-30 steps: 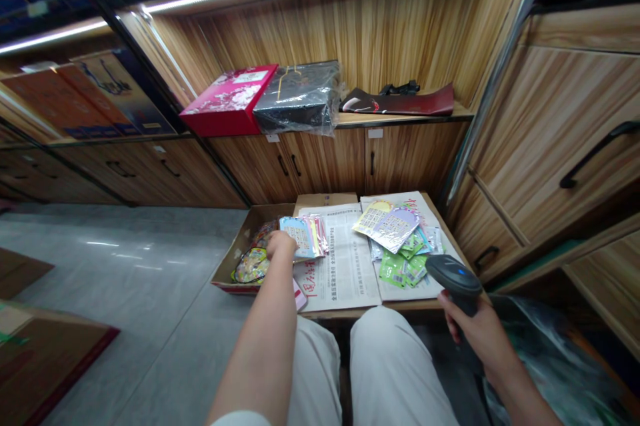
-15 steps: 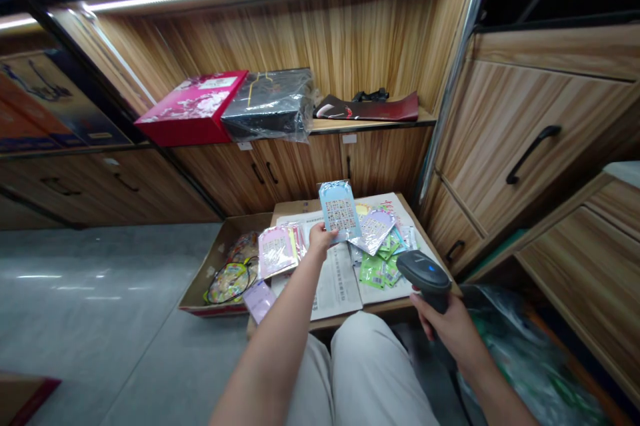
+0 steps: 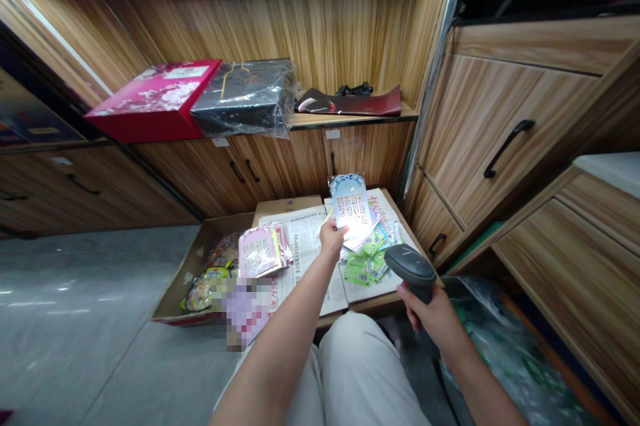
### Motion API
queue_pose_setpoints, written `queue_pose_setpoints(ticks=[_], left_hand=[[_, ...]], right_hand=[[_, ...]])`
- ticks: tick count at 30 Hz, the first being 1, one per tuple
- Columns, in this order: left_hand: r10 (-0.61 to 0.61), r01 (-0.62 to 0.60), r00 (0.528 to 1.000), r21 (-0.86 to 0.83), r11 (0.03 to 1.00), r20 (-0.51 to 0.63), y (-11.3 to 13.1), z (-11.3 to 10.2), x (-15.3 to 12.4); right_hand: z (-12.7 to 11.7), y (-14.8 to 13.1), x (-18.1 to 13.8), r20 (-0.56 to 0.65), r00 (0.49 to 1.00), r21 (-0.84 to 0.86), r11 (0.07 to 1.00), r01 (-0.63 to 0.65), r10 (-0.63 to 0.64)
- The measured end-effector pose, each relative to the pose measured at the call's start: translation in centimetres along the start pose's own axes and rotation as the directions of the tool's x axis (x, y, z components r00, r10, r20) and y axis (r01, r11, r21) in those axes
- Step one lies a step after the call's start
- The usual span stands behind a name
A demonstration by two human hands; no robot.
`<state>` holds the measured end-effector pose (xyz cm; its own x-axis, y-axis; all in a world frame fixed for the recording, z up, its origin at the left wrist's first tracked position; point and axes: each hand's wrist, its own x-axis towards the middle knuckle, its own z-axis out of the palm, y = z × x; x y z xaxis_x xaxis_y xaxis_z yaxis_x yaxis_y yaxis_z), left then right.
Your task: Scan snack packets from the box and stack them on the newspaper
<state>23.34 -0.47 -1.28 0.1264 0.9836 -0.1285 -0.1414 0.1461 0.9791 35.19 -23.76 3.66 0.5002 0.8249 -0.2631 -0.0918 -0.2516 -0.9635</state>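
Observation:
My left hand [image 3: 332, 239] pinches a light blue sticker packet [image 3: 352, 203] by its lower edge and holds it upright above the low table. My right hand [image 3: 431, 316] grips a dark handheld barcode scanner [image 3: 411, 266], its head a little below and right of the packet. Under the packet lies a loose pile of purple and green packets [image 3: 371, 254] on newspaper [image 3: 306, 239]. A stack of pink packets [image 3: 262, 249] rests on the newspaper's left side.
An open cardboard box [image 3: 180, 283] with colourful packets stands on the floor at the left. A red gift box [image 3: 156, 99], a black wrapped box [image 3: 243, 96] and a dark red folder [image 3: 350, 103] sit on the shelf behind. Wooden cabinets [image 3: 500, 146] close in on the right.
My left hand lifted a blue packet from the left stack and carried it right, over the pile. The scanner in my right hand rose slightly toward it. The view swung right.

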Motion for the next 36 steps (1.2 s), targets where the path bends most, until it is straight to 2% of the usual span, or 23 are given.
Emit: queue_pose_setpoints(ticks=[4, 10, 16, 18, 20, 22, 24, 26, 29, 31, 33, 34, 36], left_hand=[[-0.029, 0.029, 0.999, -0.004, 1.000, 0.032, 0.4, 0.5, -0.6], [-0.086, 0.086, 0.994, -0.008, 0.996, 0.069, 1.0, 1.3, -1.4], [-0.045, 0.050, 0.994, -0.049, 0.998, 0.096, 0.8, 2.0, -1.5], [-0.041, 0.043, 0.998, -0.046, 0.998, 0.048, 0.8, 2.0, -1.1], [-0.039, 0.036, 0.998, -0.049, 0.998, -0.056, 0.9, 1.6, -0.5], [-0.057, 0.049, 0.983, -0.053, 0.997, -0.172, 1.2, 1.0, 0.3], [-0.092, 0.086, 0.967, -0.033, 0.996, -0.238, 1.3, 0.3, 0.9], [-0.146, 0.156, 0.963, 0.023, 0.988, -0.226, 1.2, -0.2, 1.4], [-0.222, 0.233, 0.971, 0.141, 0.962, -0.094, 0.3, -0.5, 1.8], [-0.172, 0.169, 0.985, 0.225, 0.960, -0.004, -0.4, -0.5, 2.0], [-0.056, 0.041, 0.998, 0.371, 0.928, 0.029, -1.1, -0.4, 2.1], [-0.004, -0.010, 1.000, 0.479, 0.878, 0.030, -1.3, -0.4, 2.1], [0.046, -0.063, 0.998, 0.710, 0.701, 0.043, -1.7, -0.3, 2.0]], right_hand=[[0.6, 0.1, 0.4, -0.066, 0.998, 0.025, 0.999, 0.020, -0.018], [0.9, 0.4, 1.0, -0.082, 0.997, 0.042, 0.999, 0.018, -0.014], [0.7, 0.5, 1.5, -0.064, 0.998, 0.043, 0.999, 0.005, -0.003], [0.4, 0.5, 1.7, -0.052, 0.999, 0.058, 0.998, 0.006, -0.003], [0.1, 0.4, 1.7, -0.049, 0.999, 0.066, 0.998, 0.006, -0.003], [-0.3, 0.3, 1.7, -0.054, 0.999, 0.070, 0.998, 0.000, 0.004], [-0.7, 0.2, 1.5, -0.062, 0.998, 0.072, 0.997, -0.013, 0.017], [-0.9, 0.1, 1.3, -0.083, 0.996, 0.075, 0.997, -0.021, 0.028], [-1.0, 0.2, 1.1, -0.131, 0.991, 0.076, 0.997, -0.007, 0.017], [-1.1, 0.5, 1.1, -0.155, 0.988, 0.070, 0.998, 0.002, 0.009], [-1.1, 0.7, 1.2, -0.161, 0.987, 0.055, 0.998, 0.002, 0.006], [-1.1, 0.9, 1.2, -0.164, 0.986, 0.049, 0.999, 0.004, 0.004], [-1.2, 1.1, 1.3, -0.170, 0.985, 0.041, 0.999, 0.007, 0.000]])
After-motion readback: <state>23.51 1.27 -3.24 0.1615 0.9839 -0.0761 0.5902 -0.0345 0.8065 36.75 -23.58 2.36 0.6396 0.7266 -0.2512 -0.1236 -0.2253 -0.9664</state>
